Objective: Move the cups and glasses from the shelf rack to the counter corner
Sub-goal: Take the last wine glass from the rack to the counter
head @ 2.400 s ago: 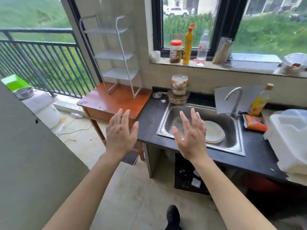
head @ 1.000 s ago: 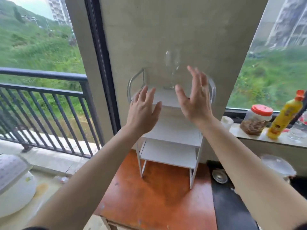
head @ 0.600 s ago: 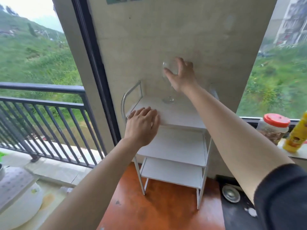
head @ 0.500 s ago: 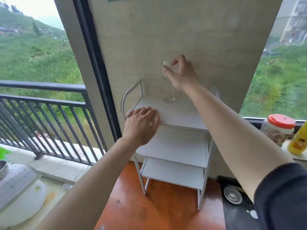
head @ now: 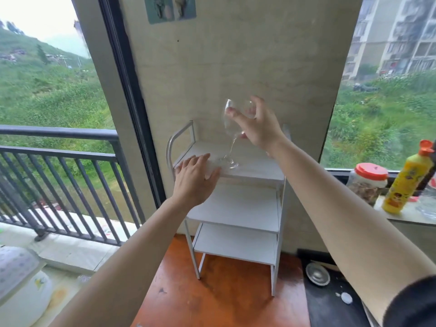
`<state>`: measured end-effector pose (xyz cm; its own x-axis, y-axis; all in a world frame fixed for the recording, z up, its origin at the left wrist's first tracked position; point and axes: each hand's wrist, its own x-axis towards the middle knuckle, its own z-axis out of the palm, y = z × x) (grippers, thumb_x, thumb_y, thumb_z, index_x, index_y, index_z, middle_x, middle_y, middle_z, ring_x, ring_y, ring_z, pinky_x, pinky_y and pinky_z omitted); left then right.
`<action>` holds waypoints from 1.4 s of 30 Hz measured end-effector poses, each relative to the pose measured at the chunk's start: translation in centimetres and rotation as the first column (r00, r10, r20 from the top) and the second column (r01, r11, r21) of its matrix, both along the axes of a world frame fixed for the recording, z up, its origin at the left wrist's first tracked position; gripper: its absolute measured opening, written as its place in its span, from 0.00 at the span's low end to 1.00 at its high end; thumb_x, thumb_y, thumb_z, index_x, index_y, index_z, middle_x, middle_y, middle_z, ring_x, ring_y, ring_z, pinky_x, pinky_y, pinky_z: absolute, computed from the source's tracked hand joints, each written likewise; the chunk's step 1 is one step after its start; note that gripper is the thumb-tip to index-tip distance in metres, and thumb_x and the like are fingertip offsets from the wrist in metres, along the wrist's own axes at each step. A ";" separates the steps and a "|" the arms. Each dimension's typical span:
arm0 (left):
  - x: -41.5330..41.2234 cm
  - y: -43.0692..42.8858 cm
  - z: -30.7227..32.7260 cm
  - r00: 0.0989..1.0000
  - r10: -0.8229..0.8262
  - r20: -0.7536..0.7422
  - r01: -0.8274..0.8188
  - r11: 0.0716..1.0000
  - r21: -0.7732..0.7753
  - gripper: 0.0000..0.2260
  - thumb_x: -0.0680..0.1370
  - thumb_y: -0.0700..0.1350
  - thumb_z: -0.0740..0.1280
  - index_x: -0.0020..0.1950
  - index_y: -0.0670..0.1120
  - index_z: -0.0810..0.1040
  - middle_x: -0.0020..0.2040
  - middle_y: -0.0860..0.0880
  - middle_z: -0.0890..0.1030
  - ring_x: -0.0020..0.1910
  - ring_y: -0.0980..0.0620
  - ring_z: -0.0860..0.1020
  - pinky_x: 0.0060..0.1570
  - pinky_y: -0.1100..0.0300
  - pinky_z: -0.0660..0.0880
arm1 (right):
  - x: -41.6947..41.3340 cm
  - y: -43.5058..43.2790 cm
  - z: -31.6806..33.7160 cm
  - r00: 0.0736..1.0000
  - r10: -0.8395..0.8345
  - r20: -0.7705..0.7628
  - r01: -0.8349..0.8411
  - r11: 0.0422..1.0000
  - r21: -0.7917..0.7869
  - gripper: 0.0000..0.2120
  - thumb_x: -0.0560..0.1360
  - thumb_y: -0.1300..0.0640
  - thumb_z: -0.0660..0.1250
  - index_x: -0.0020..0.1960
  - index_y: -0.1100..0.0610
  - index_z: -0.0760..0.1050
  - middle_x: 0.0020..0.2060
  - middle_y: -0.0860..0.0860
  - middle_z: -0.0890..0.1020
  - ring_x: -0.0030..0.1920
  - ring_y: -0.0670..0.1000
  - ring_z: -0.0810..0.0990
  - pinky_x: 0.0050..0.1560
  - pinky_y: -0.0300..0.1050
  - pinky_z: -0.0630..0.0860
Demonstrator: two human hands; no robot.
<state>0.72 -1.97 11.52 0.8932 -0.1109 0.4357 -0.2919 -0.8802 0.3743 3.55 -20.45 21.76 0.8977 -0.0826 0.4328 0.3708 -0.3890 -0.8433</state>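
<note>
A clear wine glass (head: 230, 128) is tilted above the top shelf of the white three-tier shelf rack (head: 236, 206), its foot near the shelf surface. My right hand (head: 257, 127) grips the glass bowl with thumb and fingers curled round it. My left hand (head: 194, 179) rests flat on the front left edge of the top shelf, fingers straight. The two lower shelves hold nothing that I can see. The black counter (head: 330, 308) shows at the lower right.
The rack stands on an orange-brown wooden table (head: 212, 300) against the wall. A red-lidded jar (head: 366, 179) and yellow bottle (head: 407, 180) stand on the window sill at right. A small metal lid (head: 317, 274) lies on the counter. Balcony railing (head: 59, 175) at left.
My right hand has tilted the wine glass and drawn it toward me on the top shelf. My left hand still rests on the shelf edge.
</note>
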 end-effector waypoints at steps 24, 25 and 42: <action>-30.3 -23.1 -11.1 -0.162 -0.920 -0.356 -0.404 0.391 -0.827 0.13 0.78 0.40 0.58 0.62 0.37 0.71 0.59 0.33 0.77 0.56 0.30 0.79 0.57 0.43 0.79 | -47.3 -15.0 -16.0 0.840 -0.518 -0.162 0.541 0.823 0.175 0.30 0.63 0.45 0.76 0.63 0.42 0.72 0.60 0.49 0.80 0.59 0.46 0.83 0.56 0.43 0.79; -31.9 -24.7 -11.2 -0.198 -0.910 -0.365 -0.384 0.414 -0.825 0.14 0.79 0.40 0.57 0.63 0.38 0.70 0.59 0.33 0.77 0.58 0.30 0.78 0.59 0.43 0.77 | -49.5 -16.0 -16.3 0.822 -0.541 -0.176 0.568 0.801 0.190 0.31 0.63 0.45 0.76 0.64 0.42 0.72 0.60 0.50 0.80 0.59 0.47 0.83 0.58 0.45 0.79; -68.4 -53.9 -13.8 -0.513 -0.685 -0.518 0.028 0.590 -0.807 0.11 0.80 0.40 0.57 0.61 0.40 0.70 0.60 0.34 0.74 0.58 0.31 0.76 0.65 0.40 0.72 | -89.2 -37.3 -21.8 0.472 -0.847 -0.244 0.849 0.362 0.385 0.28 0.64 0.50 0.75 0.63 0.42 0.74 0.61 0.51 0.79 0.58 0.45 0.82 0.61 0.48 0.79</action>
<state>-67.70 -55.83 -2.24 -0.0877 -0.8636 -0.4965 0.4466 -0.4796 0.7554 -85.64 -57.72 -0.06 0.2509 -0.9586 0.1343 0.0453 -0.1270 -0.9909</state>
